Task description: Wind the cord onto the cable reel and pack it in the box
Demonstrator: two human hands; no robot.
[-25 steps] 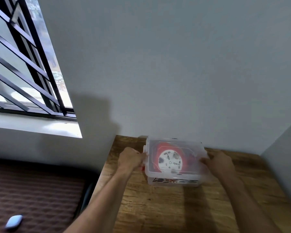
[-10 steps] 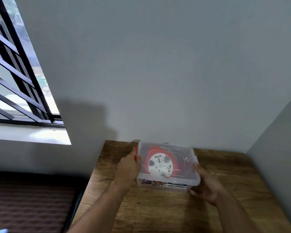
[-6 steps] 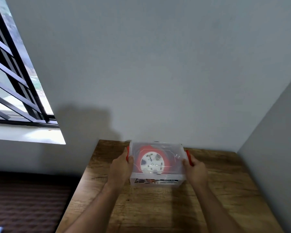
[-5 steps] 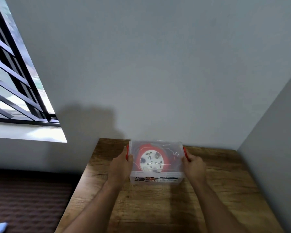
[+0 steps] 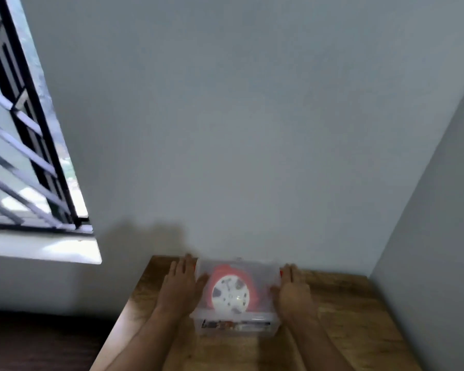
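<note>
Box [image 5: 237, 321] now against rear wall [image 5: 252, 156]

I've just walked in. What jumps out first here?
A clear plastic box on the wooden table by the grey wall, with a red and white cable reel showing through its lid. The left hand and right hand press flat against its sides. A barred window stands far left.

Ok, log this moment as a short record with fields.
surface: wooden table, in a corner by the wall
box: clear plastic box on the table, lid on
contents: red and white cable reel seen through the lid
left hand: left hand flat against the box's left end, fingers straight
right hand: right hand flat against its right end
window: barred window at left
</note>
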